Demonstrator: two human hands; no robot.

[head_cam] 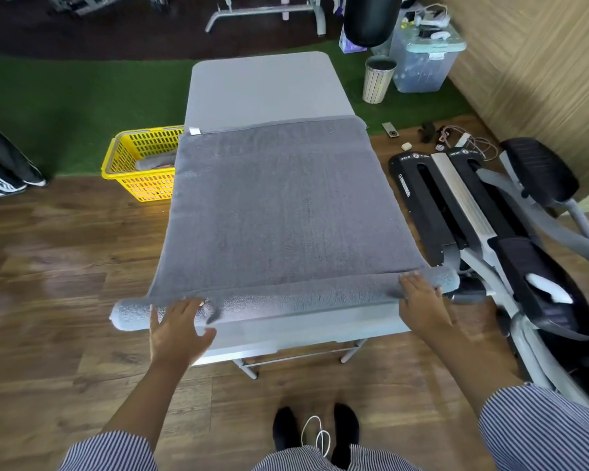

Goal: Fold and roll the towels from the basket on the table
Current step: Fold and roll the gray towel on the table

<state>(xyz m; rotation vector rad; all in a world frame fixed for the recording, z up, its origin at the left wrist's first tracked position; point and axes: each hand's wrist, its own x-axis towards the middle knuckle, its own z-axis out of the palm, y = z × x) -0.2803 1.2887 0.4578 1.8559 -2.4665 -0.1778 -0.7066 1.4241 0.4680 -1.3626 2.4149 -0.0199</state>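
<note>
A grey towel (pixel 279 205) is spread flat over the near half of a grey folding table (pixel 262 86), its near end rolled into a tube that overhangs both long table edges. The left hand (pixel 177 326) and right hand (pixel 422 300) are laid on the roll, fingers straight, nothing clenched. A yellow basket (pixel 140 164) sits on the wood floor (pixel 65 266) left of the table, an elliptical trainer (pixel 483 226) right of it, green turf (pixel 82 96) beyond it.
</note>
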